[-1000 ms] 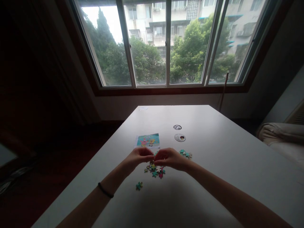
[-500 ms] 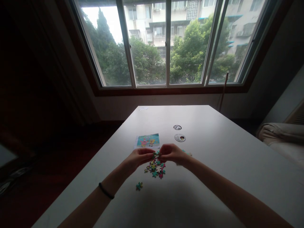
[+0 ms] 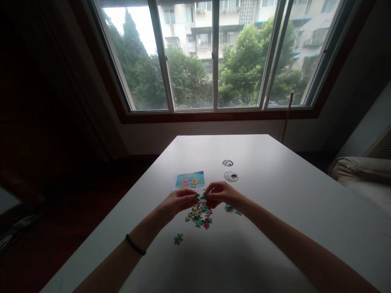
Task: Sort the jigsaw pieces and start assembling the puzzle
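Note:
Between finger and thumb, my left hand (image 3: 181, 200) pinches a small greenish puzzle piece (image 3: 197, 197). Close beside it, my right hand (image 3: 223, 194) pinches another puzzle piece (image 3: 205, 195), partly hidden by the fingers. Whether the two pieces touch, I cannot tell. Below both hands lies a loose pile of colourful puzzle pieces (image 3: 200, 215), in green, yellow, pink and white. A green and yellow piece (image 3: 179, 238) rests apart, nearer to me. Some green pieces (image 3: 229, 208) lie right of the pile, under my right wrist. Behind my left hand is a cartoon picture sheet (image 3: 190, 180).
Two round stickers or discs (image 3: 231, 176) lie on the white table (image 3: 259, 154) beyond my right hand. A small paper scrap (image 3: 183, 139) is at the far left corner. A wide window (image 3: 214, 61) rises behind the table, and a stick (image 3: 287, 118) leans at the wall.
My right hand has risen slightly and shifted, uncovering the green pieces near its wrist. A small gap now shows between the fingertips of both hands, with the held pieces more visible.

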`<state>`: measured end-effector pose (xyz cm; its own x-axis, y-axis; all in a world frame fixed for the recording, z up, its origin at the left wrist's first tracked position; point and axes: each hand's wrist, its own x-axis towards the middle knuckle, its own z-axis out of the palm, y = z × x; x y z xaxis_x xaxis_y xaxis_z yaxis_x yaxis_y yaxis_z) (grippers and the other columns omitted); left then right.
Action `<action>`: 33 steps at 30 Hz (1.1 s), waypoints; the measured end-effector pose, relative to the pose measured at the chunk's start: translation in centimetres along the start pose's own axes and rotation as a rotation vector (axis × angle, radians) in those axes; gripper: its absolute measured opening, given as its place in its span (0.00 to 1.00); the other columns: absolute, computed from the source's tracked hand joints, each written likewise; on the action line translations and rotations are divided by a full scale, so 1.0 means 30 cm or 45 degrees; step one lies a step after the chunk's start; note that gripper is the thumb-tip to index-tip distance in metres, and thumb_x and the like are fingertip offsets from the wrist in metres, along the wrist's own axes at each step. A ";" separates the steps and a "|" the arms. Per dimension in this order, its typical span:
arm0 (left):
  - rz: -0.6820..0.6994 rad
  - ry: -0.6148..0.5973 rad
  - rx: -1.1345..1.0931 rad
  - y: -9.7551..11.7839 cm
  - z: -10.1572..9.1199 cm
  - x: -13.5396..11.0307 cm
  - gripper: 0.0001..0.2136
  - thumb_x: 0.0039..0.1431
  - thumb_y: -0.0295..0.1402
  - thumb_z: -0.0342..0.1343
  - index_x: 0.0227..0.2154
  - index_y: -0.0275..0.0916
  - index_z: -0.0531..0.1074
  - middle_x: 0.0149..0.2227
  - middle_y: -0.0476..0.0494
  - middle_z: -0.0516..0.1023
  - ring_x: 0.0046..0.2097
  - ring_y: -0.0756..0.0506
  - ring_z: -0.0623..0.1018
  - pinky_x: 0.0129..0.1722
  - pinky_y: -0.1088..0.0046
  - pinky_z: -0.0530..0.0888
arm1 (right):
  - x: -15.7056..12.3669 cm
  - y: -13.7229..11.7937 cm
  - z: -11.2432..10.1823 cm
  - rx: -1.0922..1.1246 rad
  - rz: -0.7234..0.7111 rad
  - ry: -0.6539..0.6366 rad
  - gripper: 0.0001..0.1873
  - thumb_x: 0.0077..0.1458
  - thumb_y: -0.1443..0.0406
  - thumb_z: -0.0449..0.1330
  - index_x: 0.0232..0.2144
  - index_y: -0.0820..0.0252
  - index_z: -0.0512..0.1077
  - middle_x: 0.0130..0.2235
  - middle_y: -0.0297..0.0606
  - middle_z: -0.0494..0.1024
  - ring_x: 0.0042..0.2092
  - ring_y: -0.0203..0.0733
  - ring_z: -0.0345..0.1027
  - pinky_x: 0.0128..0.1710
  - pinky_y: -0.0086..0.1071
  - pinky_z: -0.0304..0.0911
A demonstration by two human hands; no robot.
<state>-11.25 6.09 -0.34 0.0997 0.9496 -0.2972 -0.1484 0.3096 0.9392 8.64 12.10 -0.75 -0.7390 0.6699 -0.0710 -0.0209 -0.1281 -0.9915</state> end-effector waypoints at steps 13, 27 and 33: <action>0.009 -0.102 -0.044 -0.012 0.001 0.003 0.13 0.39 0.33 0.68 0.28 0.33 0.74 0.28 0.48 0.76 0.31 0.52 0.75 0.36 0.77 0.70 | -0.025 0.024 0.049 -0.801 -0.692 0.306 0.06 0.50 0.66 0.59 0.30 0.63 0.74 0.28 0.39 0.78 0.29 0.38 0.71 0.30 0.28 0.66; 0.100 -0.075 0.087 0.003 0.009 -0.005 0.14 0.38 0.35 0.68 0.28 0.34 0.72 0.28 0.47 0.77 0.33 0.48 0.76 0.38 0.72 0.70 | -0.014 0.027 0.041 -0.450 -0.611 0.232 0.12 0.46 0.59 0.63 0.30 0.63 0.73 0.30 0.39 0.77 0.33 0.41 0.72 0.36 0.34 0.70; 0.153 -0.005 0.185 -0.007 0.006 0.010 0.17 0.37 0.39 0.67 0.28 0.34 0.72 0.27 0.46 0.78 0.32 0.47 0.76 0.36 0.70 0.71 | 0.004 0.021 0.038 -0.121 -0.471 0.227 0.14 0.39 0.63 0.67 0.30 0.64 0.72 0.27 0.37 0.77 0.30 0.39 0.72 0.32 0.33 0.69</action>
<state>-11.02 6.30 -0.58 0.0937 0.9790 -0.1808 -0.0160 0.1831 0.9830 7.76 11.27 -1.26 -0.5654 0.7751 0.2822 -0.1943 0.2073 -0.9588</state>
